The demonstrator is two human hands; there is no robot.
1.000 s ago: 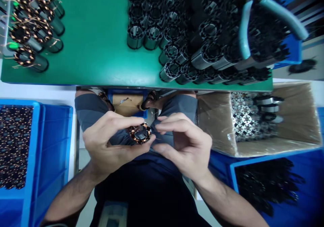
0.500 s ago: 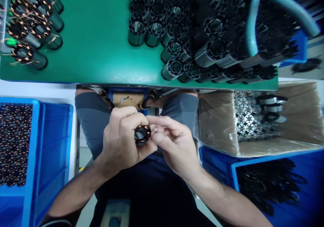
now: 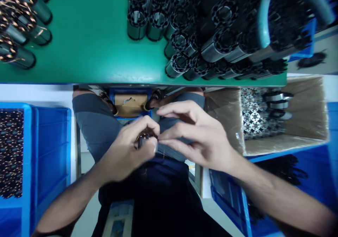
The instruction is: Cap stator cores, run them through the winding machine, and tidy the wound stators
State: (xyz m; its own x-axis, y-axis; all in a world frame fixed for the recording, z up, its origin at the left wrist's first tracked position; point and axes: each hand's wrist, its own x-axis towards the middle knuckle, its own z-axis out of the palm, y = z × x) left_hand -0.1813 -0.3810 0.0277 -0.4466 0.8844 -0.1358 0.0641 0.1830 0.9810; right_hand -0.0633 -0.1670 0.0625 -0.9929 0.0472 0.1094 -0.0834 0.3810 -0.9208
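Observation:
Above my lap, my left hand (image 3: 132, 149) is wrapped round a motor stator (image 3: 144, 141) with copper windings; the fingers cover most of it. The stator's side is partly visible between thumb and curled fingers. My right hand (image 3: 195, 135) is just to its right, with the fingertips meeting at the stator's edge. Its index finger is stretched out above, while the thumb and another finger come together. Whatever lies between those tips is too small and blurred to make out. A faint thin wire shows below them.
Wound stators (image 3: 23, 55) stand at the green table's (image 3: 87, 47) left. Bare stator cores (image 3: 137, 24) crowd its right, with blue-handled pliers (image 3: 264, 22) over them. A blue crate (image 3: 50, 152) of wound stators is at left. At right are a lined carton (image 3: 303, 113) and a blue bin (image 3: 229, 194) with black parts.
My right hand has turned and its index finger has lifted off the stator. My left hand has tilted the stator, so its copper end shows less. The whole view has shifted slightly.

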